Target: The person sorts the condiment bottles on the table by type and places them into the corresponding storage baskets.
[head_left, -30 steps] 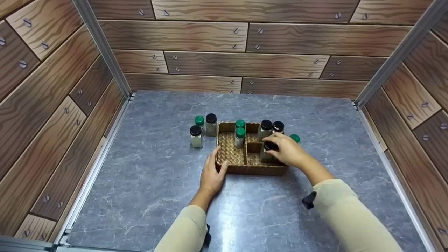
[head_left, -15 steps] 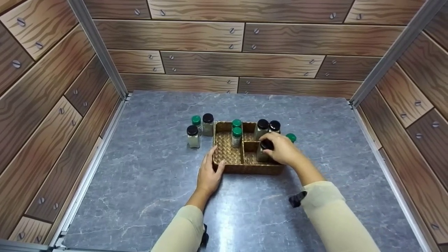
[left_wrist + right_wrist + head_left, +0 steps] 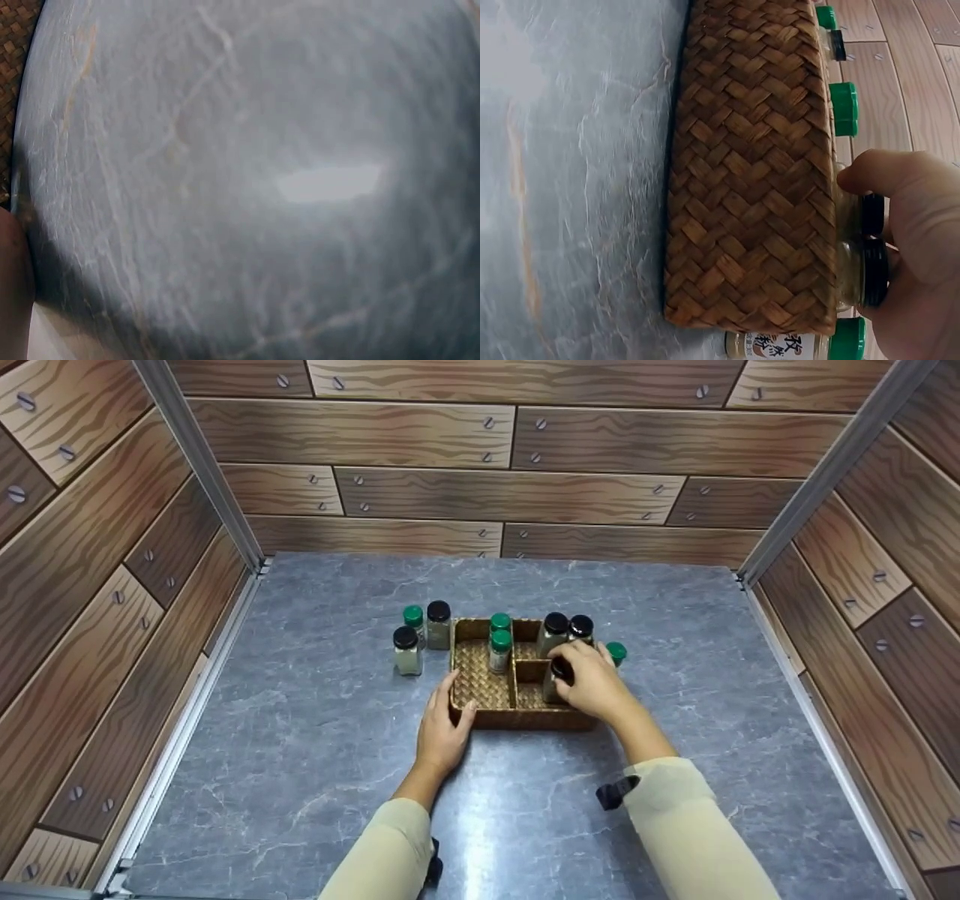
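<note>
Gripped jar: black-capped jar (image 3: 551,688) under your right hand (image 3: 589,679), in the near compartment of the woven basket (image 3: 525,720) on that side; looks upright
Right hand: your fingers and thumb pinch that jar from above, around its cap end, probably because walls and neighbours leave little room lower down
Left hand: your left hand (image 3: 442,736) lies on the basket's near corner, fingers fairly straight along the side wall, thumb at the near wall; likely steadying it
Green-capped pair (image 3: 499,658): between your hands but further off, just beside the divider in the long compartment; perhaps grouped by type
Black-capped pair (image 3: 553,636): just beyond your right hand, far compartment; your fingers partly cover it
Jar trio (image 3: 407,658): upright on the desk (image 3: 300,720), beyond your left hand, outside the basket; seemingly kept within reach
Lone green-capped jar (image 3: 616,654): outside the basket, just past your right hand, body mostly hidden; its label is cut off in the right wrist view
Hidden: gripped jar's base, so can't tell if it touches the basket floor
Right wrist view: two black caps by your thumb; can't tell the lower one's compartment
Left wrist view: blurred desk, sliver of basket, bit of skin; no help on that hand
</note>
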`<action>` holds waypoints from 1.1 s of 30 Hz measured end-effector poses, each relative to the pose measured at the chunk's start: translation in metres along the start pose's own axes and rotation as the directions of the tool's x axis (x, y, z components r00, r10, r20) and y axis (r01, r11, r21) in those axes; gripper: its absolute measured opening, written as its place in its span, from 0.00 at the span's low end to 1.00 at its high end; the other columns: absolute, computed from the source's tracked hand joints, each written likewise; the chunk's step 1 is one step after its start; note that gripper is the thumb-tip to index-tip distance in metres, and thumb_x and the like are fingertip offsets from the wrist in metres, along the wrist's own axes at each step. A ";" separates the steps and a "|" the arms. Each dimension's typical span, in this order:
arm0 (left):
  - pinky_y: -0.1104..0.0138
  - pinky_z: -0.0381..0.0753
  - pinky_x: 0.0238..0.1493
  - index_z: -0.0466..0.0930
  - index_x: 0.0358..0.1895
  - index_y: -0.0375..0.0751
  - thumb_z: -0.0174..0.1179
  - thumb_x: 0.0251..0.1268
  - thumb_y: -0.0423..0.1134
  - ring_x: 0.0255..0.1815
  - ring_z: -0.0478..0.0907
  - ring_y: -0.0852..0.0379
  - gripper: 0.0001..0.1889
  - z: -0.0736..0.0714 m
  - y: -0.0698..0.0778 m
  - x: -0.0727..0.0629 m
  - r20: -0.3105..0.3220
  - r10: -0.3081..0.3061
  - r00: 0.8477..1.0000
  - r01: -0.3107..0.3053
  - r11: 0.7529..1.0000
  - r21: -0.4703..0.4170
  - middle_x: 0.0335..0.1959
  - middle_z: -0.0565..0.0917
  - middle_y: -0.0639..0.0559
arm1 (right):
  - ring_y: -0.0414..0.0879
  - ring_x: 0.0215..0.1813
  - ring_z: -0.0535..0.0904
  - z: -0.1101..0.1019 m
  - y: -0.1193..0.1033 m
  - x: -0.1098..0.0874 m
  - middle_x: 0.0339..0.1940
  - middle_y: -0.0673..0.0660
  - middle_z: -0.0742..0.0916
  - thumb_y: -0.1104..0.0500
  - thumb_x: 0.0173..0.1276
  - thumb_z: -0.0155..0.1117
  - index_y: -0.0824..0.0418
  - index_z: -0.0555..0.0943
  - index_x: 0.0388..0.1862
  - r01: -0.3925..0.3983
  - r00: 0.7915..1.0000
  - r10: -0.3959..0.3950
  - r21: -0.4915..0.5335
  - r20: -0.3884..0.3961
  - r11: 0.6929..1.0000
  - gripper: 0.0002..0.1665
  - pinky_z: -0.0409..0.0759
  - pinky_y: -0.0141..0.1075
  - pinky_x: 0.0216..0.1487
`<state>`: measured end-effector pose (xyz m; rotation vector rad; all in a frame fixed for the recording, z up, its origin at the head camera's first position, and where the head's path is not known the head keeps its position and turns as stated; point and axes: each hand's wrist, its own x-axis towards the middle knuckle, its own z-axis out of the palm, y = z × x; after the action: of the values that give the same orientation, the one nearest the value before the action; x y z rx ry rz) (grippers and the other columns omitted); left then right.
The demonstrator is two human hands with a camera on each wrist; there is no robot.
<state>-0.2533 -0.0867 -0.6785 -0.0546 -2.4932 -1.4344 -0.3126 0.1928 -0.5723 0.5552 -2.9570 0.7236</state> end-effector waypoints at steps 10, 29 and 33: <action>0.39 0.74 0.77 0.65 0.84 0.54 0.61 0.79 0.51 0.79 0.74 0.36 0.34 -0.001 0.000 0.001 -0.003 0.007 1.000 -0.006 1.000 0.003 0.80 0.74 0.39 | 0.64 0.78 0.76 0.007 -0.006 -0.009 0.72 0.63 0.83 0.62 0.70 0.75 0.59 0.78 0.76 0.012 0.995 -0.012 0.001 -0.101 1.000 0.36 0.43 0.65 0.91; 0.41 0.75 0.77 0.65 0.83 0.55 0.61 0.79 0.51 0.79 0.75 0.37 0.33 -0.001 0.000 0.000 -0.010 0.024 1.000 -0.024 1.000 -0.003 0.80 0.75 0.40 | 0.66 0.78 0.75 -0.007 0.010 -0.027 0.75 0.66 0.79 0.62 0.75 0.69 0.60 0.78 0.76 -0.029 0.925 0.125 0.261 -0.360 0.965 0.31 0.68 0.64 0.83; 0.40 0.75 0.77 0.65 0.83 0.53 0.61 0.79 0.50 0.79 0.75 0.37 0.33 -0.001 0.000 0.000 -0.018 0.035 0.999 -0.035 0.999 0.001 0.79 0.75 0.40 | 0.67 0.78 0.75 -0.010 0.018 -0.030 0.74 0.67 0.80 0.64 0.76 0.68 0.61 0.78 0.75 -0.036 0.912 0.146 0.281 -0.382 0.959 0.30 0.68 0.63 0.83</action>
<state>-0.2528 -0.0878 -0.6782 -0.0846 -2.4663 -1.4142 -0.2909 0.2221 -0.5755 0.2376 -2.5322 1.1091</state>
